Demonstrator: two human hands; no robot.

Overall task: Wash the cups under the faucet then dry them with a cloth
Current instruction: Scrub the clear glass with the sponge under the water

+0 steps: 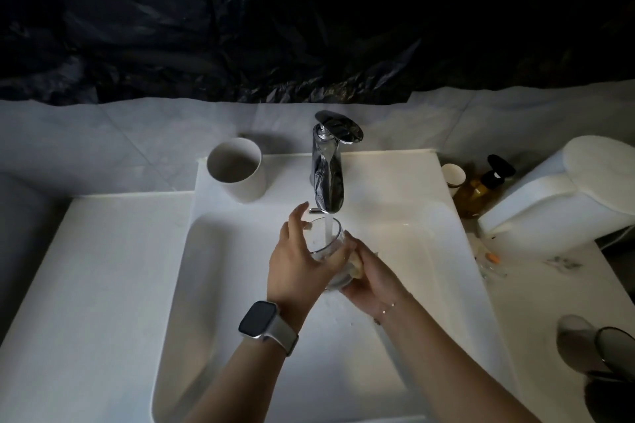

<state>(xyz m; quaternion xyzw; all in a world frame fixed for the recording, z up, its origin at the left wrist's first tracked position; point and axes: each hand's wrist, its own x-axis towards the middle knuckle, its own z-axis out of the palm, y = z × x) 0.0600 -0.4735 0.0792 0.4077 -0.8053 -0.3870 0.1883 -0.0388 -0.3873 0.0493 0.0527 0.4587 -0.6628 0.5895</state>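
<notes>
A clear glass cup (326, 244) is held over the sink basin (220, 285), just under the chrome faucet (328, 178), whose stream of water (327, 228) runs into it. The left hand (295, 261) grips its near side, fingers curled round the wall. The right hand (369, 276) cups its other side, pressing what may be a yellowish sponge (355, 266) against it. A white mug (237, 170) stands at the sink's back left corner.

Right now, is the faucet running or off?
Running. A stream of water falls from the faucet spout into the glass cup, which both hands hold over the sink.
</notes>
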